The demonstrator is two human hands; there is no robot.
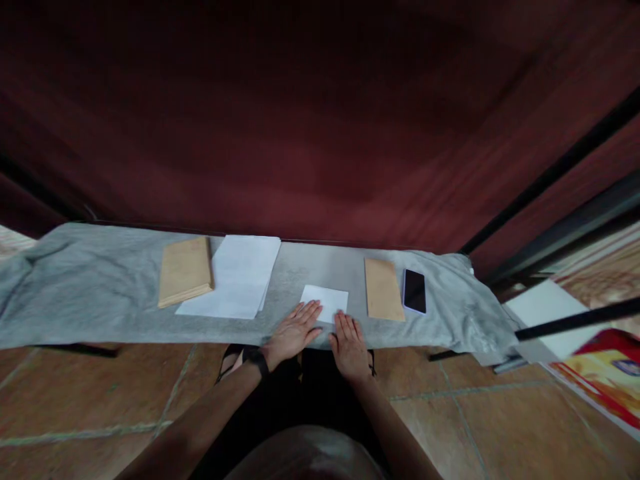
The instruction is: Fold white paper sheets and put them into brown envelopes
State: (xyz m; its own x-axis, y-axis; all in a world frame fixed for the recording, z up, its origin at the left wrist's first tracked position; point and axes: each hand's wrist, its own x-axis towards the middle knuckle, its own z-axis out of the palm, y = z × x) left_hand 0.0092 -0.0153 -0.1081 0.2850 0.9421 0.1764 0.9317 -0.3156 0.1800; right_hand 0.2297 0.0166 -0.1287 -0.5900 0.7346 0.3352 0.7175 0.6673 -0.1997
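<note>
A small folded-looking sheet of white paper [327,301] lies flat on the grey cloth in front of me. My left hand [296,328] rests palm down on its left lower corner, fingers stretched out. At the lower right edge of the same paper, my right hand [349,345] lies flat with its fingertips touching it. To the left are larger white sheets [237,277], partly under a stack of brown envelopes [185,270]. A single brown envelope [383,289] lies to the right of my hands.
A phone [415,291] lies right of the single envelope. The grey cloth [100,280] covers a narrow table against a dark red panel [300,133]. Black metal bars [555,173] stand at the right, with a white board [555,313] and a red-yellow package [607,373] beyond.
</note>
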